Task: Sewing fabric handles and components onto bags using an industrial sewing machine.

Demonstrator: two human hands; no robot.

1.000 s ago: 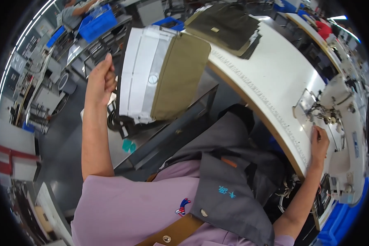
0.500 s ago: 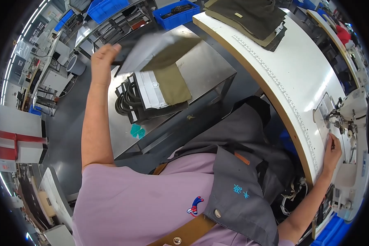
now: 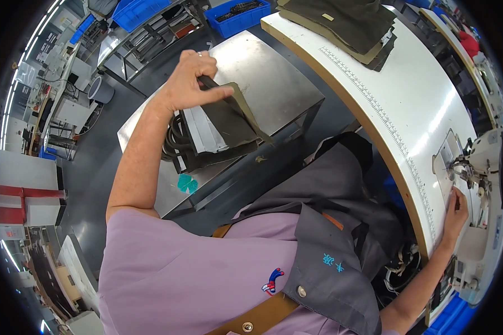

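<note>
My left hand [image 3: 194, 84] is closed on the upper edge of a dark olive fabric panel [image 3: 229, 120]. The panel hangs over a stack of pieces on a metal table, and its lighter olive side shows along one edge. Beneath it, a white strip [image 3: 205, 131] and dark looped straps [image 3: 176, 137] stick out of the stack. At the far right, my right hand [image 3: 457, 215] rests on the white sewing table, beside the needle plate [image 3: 445, 162] of a sewing machine [image 3: 483, 162]. Its fingers are drawn together; whatever they may hold is too small to make out.
The metal side table [image 3: 262, 72] stands left of the curved white sewing table [image 3: 385, 84]. Several olive fabric pieces [image 3: 341, 25] lie piled at its far end. A teal patch [image 3: 188, 183] is on the metal table's near edge. Behind stands a blue bin [image 3: 237, 19].
My left hand has swung the panel rightward and down onto the stack, turning its dark side up. My right hand stays by the needle plate, with little movement.
</note>
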